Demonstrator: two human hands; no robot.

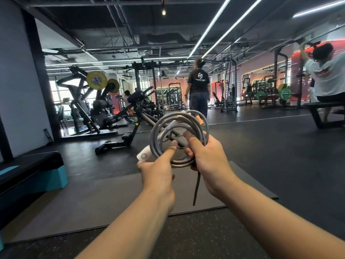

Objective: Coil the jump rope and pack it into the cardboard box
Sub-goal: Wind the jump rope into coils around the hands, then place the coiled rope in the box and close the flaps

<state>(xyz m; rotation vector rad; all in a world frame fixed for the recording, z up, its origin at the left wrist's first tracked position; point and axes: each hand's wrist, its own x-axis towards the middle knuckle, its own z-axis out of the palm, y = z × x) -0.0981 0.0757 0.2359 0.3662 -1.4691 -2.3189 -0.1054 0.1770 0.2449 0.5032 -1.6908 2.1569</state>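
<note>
— Step platform (28, 176), black top over teal sides, at the far left of the floor. What's next to it?
— Left hand (156, 174), raised over the grey mat (93, 200). Its fingers curl around a white handle (144, 156), and the forefinger lies straight along the loops.
— And the jump rope (177, 139) itself?
— Held up between both hands, wound into several grey loops, off the floor.
— Right hand (207, 159)?
— Closed around the right side of the coil, thumb pressed over the strands. One loose end (197, 189) hangs straight down beneath it, above the mat's far edge.
</note>
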